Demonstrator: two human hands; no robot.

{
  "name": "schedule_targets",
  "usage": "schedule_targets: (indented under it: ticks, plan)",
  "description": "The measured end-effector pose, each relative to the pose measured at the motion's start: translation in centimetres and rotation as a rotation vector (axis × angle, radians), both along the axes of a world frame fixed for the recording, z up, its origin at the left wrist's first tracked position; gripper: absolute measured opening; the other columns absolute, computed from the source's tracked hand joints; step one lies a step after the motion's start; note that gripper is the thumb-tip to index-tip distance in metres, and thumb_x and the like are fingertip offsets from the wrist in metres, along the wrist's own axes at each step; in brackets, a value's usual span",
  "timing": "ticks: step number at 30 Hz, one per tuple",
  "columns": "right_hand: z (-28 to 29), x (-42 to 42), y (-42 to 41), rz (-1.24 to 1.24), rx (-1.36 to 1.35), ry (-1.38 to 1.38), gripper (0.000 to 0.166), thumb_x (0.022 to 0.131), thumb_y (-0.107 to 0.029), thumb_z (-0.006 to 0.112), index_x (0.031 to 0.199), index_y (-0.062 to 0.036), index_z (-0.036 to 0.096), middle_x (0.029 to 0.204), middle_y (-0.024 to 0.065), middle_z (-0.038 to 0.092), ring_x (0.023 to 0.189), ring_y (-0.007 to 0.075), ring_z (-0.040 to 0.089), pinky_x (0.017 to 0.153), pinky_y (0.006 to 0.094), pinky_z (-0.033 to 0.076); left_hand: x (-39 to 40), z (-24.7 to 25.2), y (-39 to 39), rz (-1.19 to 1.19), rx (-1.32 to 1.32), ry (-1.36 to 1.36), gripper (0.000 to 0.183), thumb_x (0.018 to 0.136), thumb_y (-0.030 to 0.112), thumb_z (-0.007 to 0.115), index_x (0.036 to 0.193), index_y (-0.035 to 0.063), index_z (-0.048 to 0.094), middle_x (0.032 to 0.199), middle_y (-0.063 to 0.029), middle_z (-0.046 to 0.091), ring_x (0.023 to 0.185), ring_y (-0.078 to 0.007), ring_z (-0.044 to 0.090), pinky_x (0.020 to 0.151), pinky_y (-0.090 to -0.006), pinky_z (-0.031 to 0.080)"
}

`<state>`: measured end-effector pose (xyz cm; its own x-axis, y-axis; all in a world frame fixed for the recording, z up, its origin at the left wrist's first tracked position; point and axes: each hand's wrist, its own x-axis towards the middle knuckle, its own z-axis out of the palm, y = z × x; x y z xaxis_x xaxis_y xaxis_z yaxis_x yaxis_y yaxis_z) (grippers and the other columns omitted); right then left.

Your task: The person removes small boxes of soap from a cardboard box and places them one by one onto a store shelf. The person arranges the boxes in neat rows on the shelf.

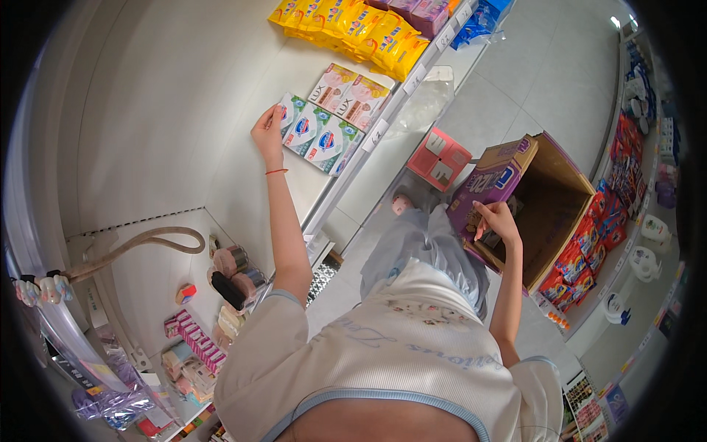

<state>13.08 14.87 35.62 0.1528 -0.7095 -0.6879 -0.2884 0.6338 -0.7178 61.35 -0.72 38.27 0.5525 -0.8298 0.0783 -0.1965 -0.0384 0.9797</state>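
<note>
My left hand (pixel 267 132) is at the left end of a row of green-and-white Safeguard soap boxes (pixel 326 141) on a white shelf (pixel 243 110). Its fingers and thumb close on the end box (pixel 290 108), partly covering it. Behind this row lie pink-and-cream LUX soap boxes (pixel 351 94), nearly touching it. My right hand (pixel 497 221) hangs over the near side of an open cardboard carton (pixel 560 221) with purple printed sides. Its fingers are loosely curled, thumb apart, and nothing shows in them. A few items lie deep in the carton, too shadowed to name.
Yellow packs (pixel 353 33) lie farther along the shelf, whose front edge carries price tags (pixel 375 135). A pink box (pixel 439 159) stands by the carton. Red detergent bags (pixel 580 248) line the opposite shelf. At left are a looped strap (pixel 149 238) and hair accessories (pixel 235 276).
</note>
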Motion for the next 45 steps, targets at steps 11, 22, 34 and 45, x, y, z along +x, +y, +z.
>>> schedule_targets:
  ticks: [11,22,34,45]
  plan:
    - [-0.6,-0.2,-0.1,0.016,0.002,0.008,0.048,0.094,-0.031,0.055,0.054,-0.0051,0.050,0.048,0.0101,0.058,0.044,0.0191,0.062,0.045,0.0241,0.044,-0.9,0.1,-0.3,0.068,-0.025,0.011,0.022,0.085,0.011,0.067,0.098,-0.0076,0.067,0.089,-0.0103,0.068,0.081,-0.0117,0.063,0.073,-0.0221,0.050]
    - [-0.8,-0.8,0.5,-0.027,-0.008,-0.041,0.051,0.094,-0.036,0.055,0.052,-0.0071,0.049,0.050,0.0109,0.060,0.046,0.0179,0.062,0.048,0.0249,0.045,-0.8,-0.6,-0.7,0.067,0.002,-0.059,0.021,0.086,0.012,0.066,0.097,-0.0054,0.067,0.090,-0.0097,0.069,0.082,-0.0124,0.064,0.072,-0.0229,0.050]
    - [-10.9,-10.9,3.6,-0.858,-0.059,-0.005,0.030,0.093,-0.026,0.053,0.076,-0.0031,0.060,0.061,0.0062,0.060,0.061,0.0182,0.064,0.056,0.0279,0.050,-3.0,2.7,1.0,-0.057,-0.028,-0.965,0.019,0.088,0.004,0.057,0.104,0.0023,0.067,0.102,-0.0085,0.065,0.091,-0.0213,0.061,0.075,-0.0327,0.050]
    - [-26.2,-8.3,8.4,0.069,-0.063,0.805,0.080,0.067,-0.015,0.069,0.138,-0.0048,0.034,0.140,0.0202,0.036,0.128,0.0368,0.037,0.107,0.0400,0.033,-26.4,3.7,10.8,-0.872,0.038,-0.724,0.029,0.080,0.001,0.059,0.109,0.0067,0.064,0.112,-0.0089,0.061,0.106,-0.0252,0.056,0.093,-0.0353,0.043]
